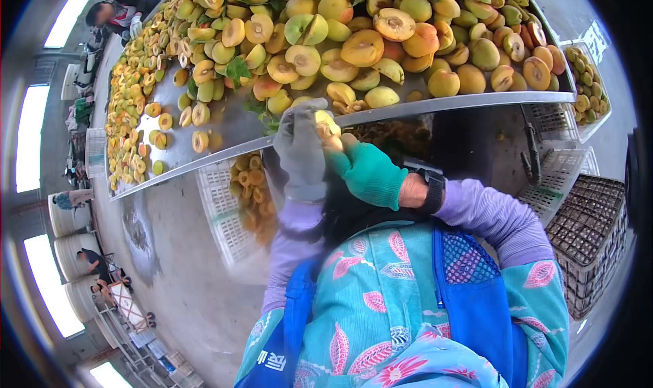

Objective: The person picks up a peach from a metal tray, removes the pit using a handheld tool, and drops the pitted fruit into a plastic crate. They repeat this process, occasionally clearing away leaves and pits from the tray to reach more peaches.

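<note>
In front of my body, at the metal table's near edge, an apricot [327, 126] sits between my two hands, its yellow flesh showing. My left hand [303, 150], in a grey glove, is closed on its left side. My right hand [371, 175], in a green glove, pinches its lower side with thumb and fingers; its fingertips are partly hidden. Just beyond lie many apricots [394, 25], some cut in half and some looking whole, piled on the metal table [238, 146].
Below the table stands a white crate [221, 214] beside orange fruit. Another white crate [588, 92] of apricots is at the right, above a dark crate [586, 238]. A person [122, 10] is at the table's far left; another [98, 269] sits farther back near white tubs [71, 252].
</note>
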`<state>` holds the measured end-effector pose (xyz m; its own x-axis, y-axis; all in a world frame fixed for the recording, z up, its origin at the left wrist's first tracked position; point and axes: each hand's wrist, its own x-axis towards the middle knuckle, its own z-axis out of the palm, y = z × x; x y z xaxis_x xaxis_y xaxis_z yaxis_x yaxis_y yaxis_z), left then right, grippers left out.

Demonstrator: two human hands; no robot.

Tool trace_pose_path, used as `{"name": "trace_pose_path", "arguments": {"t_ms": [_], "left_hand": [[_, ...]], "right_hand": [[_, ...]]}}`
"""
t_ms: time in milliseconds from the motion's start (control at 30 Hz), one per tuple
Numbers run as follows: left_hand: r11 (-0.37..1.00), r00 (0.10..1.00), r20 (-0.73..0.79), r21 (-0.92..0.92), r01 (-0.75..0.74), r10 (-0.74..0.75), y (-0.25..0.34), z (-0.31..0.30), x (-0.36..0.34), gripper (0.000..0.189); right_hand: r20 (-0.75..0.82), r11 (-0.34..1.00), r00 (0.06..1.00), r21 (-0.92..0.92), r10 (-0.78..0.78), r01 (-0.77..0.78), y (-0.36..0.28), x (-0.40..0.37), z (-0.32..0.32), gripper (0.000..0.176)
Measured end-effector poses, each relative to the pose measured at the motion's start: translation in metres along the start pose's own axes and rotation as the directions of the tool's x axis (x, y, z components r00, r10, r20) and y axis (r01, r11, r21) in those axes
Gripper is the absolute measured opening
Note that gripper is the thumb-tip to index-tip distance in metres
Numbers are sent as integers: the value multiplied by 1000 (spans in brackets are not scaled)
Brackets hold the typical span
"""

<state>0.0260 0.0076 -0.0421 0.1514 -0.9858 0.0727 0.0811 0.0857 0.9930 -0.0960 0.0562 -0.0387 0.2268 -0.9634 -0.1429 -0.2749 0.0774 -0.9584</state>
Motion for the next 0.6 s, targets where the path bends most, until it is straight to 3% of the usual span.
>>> {"name": "trace_pose_path", "arguments": {"t_ms": [67,100,133,167,233,267,367,400,500,533,567,600], "left_hand": [[992,994,99,124,29,-41,-1,-4,5,29],[982,987,145,186,37,-65,-2,-4,8,32],[989,987,154,144,22,-44,-3,-3,11,32],[991,993,117,131,-2,-13,-3,0,12,32],[991,997,44,116,-63,58,0,6,16,33],[1000,997,79,-1,-10,10,3,8,18,35],[993,860,511,95,-68,10,29,-10,29,35],[926,866,356,-4,376,-350,42,-1,25,35],[984,974,141,0,177,-176,-13,-1,37,35],[979,958,218,129,160,-185,-5,4,35,35],[933,923,377,352,-69,-74,-3,4,42,34],[804,840,542,505,-315,-12,0,0,53,33]], "right_hand": [[-40,997,997,-39,-72,71,4,-2,-1,45],[66,969,991,211,116,-128,3,-2,-3,45],[213,843,940,422,266,-334,-17,-2,-8,45],[387,631,849,569,361,-528,-30,-2,-12,45],[369,651,860,564,351,-508,-36,2,-14,43],[360,657,866,565,348,-499,-37,3,-14,42],[319,733,909,545,268,-408,-39,-5,-15,41],[348,638,850,563,394,-526,-50,-6,-10,41],[419,452,841,712,342,-538,-40,2,-10,51],[381,466,803,666,458,-582,-42,3,-9,47],[377,491,819,664,431,-564,-37,6,-8,45],[375,513,831,659,410,-550,-26,8,-3,44]]}}
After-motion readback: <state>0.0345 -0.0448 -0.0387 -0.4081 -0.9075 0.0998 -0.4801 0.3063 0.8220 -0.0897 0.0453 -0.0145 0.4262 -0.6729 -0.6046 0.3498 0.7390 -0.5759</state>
